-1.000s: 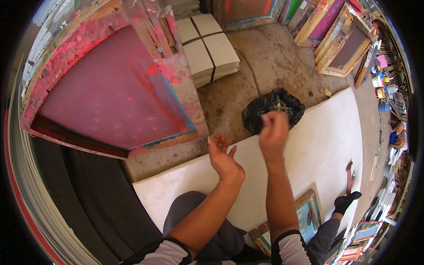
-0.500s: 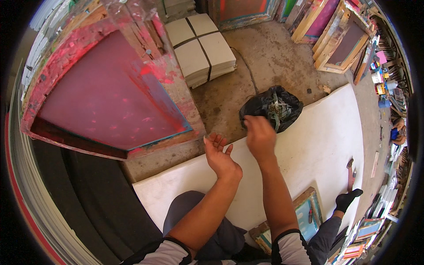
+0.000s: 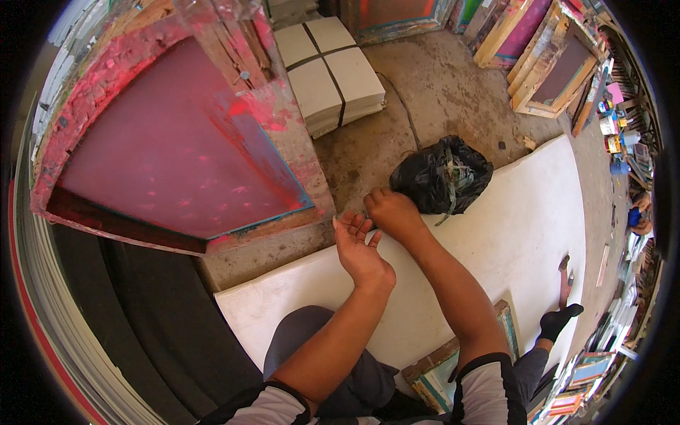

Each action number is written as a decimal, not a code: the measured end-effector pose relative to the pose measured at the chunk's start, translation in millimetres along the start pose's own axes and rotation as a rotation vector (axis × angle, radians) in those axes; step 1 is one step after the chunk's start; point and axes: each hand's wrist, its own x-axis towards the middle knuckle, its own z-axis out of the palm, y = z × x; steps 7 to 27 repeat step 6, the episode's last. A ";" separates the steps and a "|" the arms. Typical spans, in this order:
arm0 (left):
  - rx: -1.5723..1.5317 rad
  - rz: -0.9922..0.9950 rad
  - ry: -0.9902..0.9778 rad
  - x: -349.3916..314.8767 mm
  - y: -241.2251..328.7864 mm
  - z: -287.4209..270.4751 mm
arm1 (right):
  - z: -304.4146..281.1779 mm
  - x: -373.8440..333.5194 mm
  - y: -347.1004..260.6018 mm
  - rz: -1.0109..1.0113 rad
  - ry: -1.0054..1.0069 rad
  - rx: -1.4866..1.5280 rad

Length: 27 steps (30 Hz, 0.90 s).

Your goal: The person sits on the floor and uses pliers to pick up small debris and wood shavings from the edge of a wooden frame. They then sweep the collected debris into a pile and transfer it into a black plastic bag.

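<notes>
My left hand (image 3: 361,248) is held palm up beside the lower right corner of a large paint-stained screen printing frame (image 3: 184,149). Its fingers are loosely bent and apart, with nothing seen in the palm. Close to those fingertips is my right hand (image 3: 394,212), its fingers pinched together. Whatever it may hold is hidden or too small to make out. Just beyond the right hand sits a black plastic bag (image 3: 425,173) with pale greenish strips lying on it, partly over the edge of the white sheet (image 3: 489,248) on the floor.
A strapped stack of pale sheets (image 3: 333,71) stands behind the big frame. Wooden frames (image 3: 559,71) lean at the far right, near small paint containers (image 3: 613,145). A smaller frame (image 3: 432,368) lies by my legs. Near my foot (image 3: 556,322) rests a thin tool (image 3: 564,283).
My right hand has moved left and nearer, from the black bag to the left hand's fingertips. The left hand has barely moved. A strip now hangs down the bag's near side.
</notes>
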 end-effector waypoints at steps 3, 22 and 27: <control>-0.027 0.021 0.016 1.1 -0.1 0.2 | 2.6 5.3 -0.8 -0.061 -0.014 -0.078; -0.039 0.021 0.015 5.5 -1.0 -2.5 | 5.1 7.7 0.0 -0.084 -0.033 -0.111; -0.039 0.021 0.015 5.5 -1.0 -2.5 | 5.1 7.7 0.0 -0.084 -0.033 -0.111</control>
